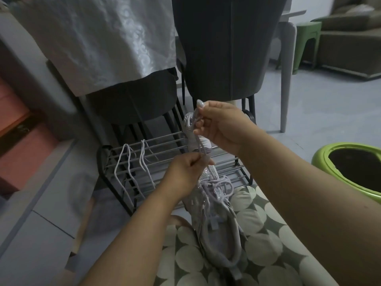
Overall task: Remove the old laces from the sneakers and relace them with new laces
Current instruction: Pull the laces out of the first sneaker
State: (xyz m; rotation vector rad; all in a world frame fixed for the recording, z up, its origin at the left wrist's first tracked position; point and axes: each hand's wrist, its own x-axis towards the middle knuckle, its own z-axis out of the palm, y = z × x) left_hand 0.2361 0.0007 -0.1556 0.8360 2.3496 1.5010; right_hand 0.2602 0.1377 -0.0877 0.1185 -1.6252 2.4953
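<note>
Grey lace [199, 141] stretches between our hands: left hand [185, 172] and right hand [221, 124] pinch it above the pale grey glittery sneaker [214, 213]; no readable writing.

Wire rack [226, 168] blocks ahead; chair legs [250, 108] behind (green bin [321, 159] right); left floor [41, 223] open.

— That sneaker [214, 205] is looking like soft grey knit, glittery up front.
— The rack [175, 153] is gleaming: shiny metal rods. The white laces [132, 162] are looking matt, the green tub [338, 162] glossy plastic.
</note>
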